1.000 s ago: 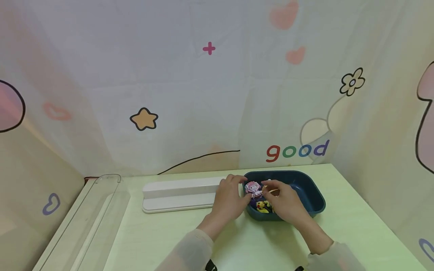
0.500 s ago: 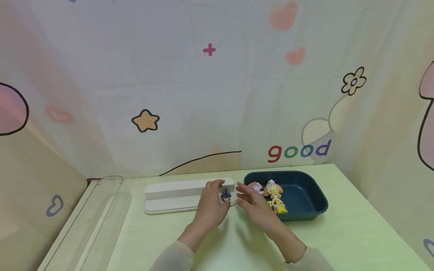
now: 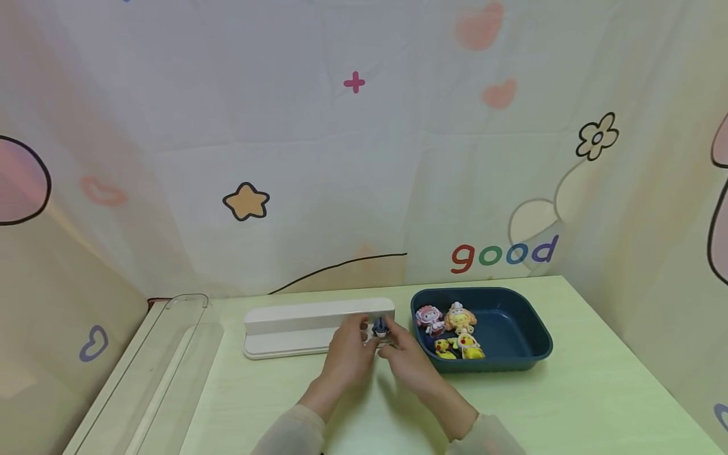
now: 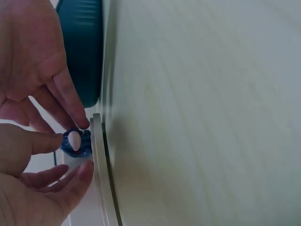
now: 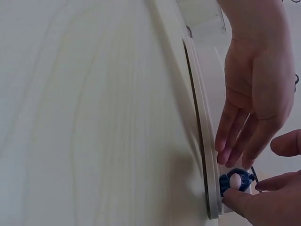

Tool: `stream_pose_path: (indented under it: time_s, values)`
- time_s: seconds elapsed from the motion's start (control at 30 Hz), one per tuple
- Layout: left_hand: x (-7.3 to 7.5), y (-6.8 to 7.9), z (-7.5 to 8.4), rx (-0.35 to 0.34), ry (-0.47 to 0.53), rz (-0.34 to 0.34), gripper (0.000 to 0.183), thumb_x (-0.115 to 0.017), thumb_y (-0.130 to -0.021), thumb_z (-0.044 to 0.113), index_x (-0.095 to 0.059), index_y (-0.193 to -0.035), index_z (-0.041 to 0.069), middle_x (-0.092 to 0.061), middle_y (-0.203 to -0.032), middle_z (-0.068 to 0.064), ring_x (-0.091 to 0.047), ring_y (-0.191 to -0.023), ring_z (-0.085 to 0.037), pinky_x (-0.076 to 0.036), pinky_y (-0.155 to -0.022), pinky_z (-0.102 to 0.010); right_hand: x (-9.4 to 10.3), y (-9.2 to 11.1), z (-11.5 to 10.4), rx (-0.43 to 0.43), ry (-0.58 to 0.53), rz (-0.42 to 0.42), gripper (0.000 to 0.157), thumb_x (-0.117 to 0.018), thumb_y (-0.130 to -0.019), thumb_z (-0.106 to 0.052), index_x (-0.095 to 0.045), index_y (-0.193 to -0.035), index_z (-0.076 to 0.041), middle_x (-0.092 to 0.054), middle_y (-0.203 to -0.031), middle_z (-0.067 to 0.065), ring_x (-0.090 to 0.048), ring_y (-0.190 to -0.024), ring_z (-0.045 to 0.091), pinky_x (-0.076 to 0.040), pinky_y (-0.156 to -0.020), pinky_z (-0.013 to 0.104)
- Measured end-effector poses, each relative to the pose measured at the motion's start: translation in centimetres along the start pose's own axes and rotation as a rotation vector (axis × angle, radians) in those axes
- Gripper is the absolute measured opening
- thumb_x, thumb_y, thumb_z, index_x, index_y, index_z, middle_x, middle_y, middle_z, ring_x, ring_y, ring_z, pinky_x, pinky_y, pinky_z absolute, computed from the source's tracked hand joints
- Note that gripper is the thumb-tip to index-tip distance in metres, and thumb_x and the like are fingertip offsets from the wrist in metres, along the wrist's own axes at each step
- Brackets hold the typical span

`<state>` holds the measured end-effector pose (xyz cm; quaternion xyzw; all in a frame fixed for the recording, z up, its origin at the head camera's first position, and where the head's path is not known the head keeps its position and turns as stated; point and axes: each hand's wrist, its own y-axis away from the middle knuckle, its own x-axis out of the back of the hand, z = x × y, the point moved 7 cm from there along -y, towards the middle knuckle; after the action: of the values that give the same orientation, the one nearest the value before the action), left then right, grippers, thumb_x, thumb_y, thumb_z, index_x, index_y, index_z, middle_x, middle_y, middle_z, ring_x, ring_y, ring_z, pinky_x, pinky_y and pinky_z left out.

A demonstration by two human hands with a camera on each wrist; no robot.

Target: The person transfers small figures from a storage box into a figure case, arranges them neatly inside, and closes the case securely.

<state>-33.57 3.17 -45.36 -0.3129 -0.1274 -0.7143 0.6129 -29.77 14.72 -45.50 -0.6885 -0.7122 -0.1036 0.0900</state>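
A small dark-blue toy figurine (image 3: 380, 327) with a pale oval muzzle stands upright near the right end of a white stepped stand (image 3: 284, 342). My left hand (image 3: 348, 349) is on its left side, its fairly straight fingers close against it; the left wrist view shows one fingertip touching the figurine (image 4: 75, 143). From the other side my right hand (image 3: 411, 359) pinches it low down between thumb and index finger, as the right wrist view shows around the figurine (image 5: 235, 181). Part of the stand is hidden behind the hands.
A dark teal bin (image 3: 514, 360) stands right of the stand, with several small figurines (image 3: 459, 318) in its left half. A clear plastic cover (image 3: 153, 373) lies along the table's left side. A printed curtain (image 3: 318, 158) hangs behind.
Both hands have left the bin, bringing the blue figurine onto the stand's right end. In the last half second my right hand has moved left, up to the figurine.
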Motion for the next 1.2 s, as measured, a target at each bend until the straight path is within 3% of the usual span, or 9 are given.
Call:
stream_pose_path:
  time_s: [0.2, 0.47, 0.67, 0.87, 1.2]
  values:
    - [-0.2, -0.8, 0.1, -0.004, -0.010, 0.011, 0.025, -0.073, -0.092, 0.008, -0.073, -0.116, 0.001, -0.076, -0.102, -0.012, -0.071, -0.092, -0.022, -0.058, -0.079, -0.040, -0.3, -0.4, 0.2, 0.034, 0.024, 0.019, 0.068, -0.056, -0.092, -0.002, -0.034, -0.156, 0.010, -0.052, -0.149, 0.029, -0.049, -0.139, 0.040, -0.043, -0.111, 0.056]
    - [-0.2, -1.2, 0.3, -0.023, -0.033, 0.041, 0.015, -0.075, -0.088, 0.004, -0.081, -0.100, 0.009, -0.079, -0.090, -0.008, -0.074, -0.082, -0.020, -0.057, -0.071, -0.034, -0.2, -0.4, -0.1, 0.074, 0.013, 0.030, 0.064, -0.057, -0.090, 0.003, -0.042, -0.152, 0.010, -0.055, -0.145, 0.027, -0.052, -0.132, 0.037, -0.043, -0.112, 0.055]
    - [0.0, -1.2, 0.4, -0.045, -0.054, 0.088, 0.017, -0.076, -0.085, 0.003, -0.082, -0.100, 0.010, -0.080, -0.089, -0.008, -0.075, -0.081, -0.022, -0.058, -0.070, -0.035, -0.1, -0.2, -0.1, 0.097, 0.025, 0.024, 0.062, -0.056, -0.091, 0.004, -0.042, -0.151, 0.012, -0.049, -0.149, 0.029, -0.049, -0.137, 0.041, -0.039, -0.116, 0.060]
    - [0.7, -1.0, 0.8, -0.040, -0.060, 0.115, 0.021, -0.079, -0.086, 0.005, -0.082, -0.106, 0.011, -0.080, -0.091, -0.008, -0.075, -0.081, -0.018, -0.059, -0.071, -0.033, 0.0, 0.0, -0.1, 0.110, 0.092, 0.034, 0.060, -0.054, -0.094, 0.003, -0.043, -0.153, 0.006, -0.043, -0.156, 0.027, -0.044, -0.144, 0.045, -0.039, -0.117, 0.059]
    - [2.4, -0.5, 2.1, -0.042, -0.046, 0.140, 0.021, -0.082, -0.089, 0.014, -0.081, -0.109, 0.008, -0.073, -0.087, -0.003, -0.070, -0.079, -0.014, -0.056, -0.069, -0.028, 0.8, 0.5, -1.6, 0.163, 0.162, 0.084, 0.053, -0.049, -0.100, 0.001, -0.050, -0.153, -0.006, -0.050, -0.149, 0.020, -0.052, -0.139, 0.040, -0.045, -0.112, 0.059]
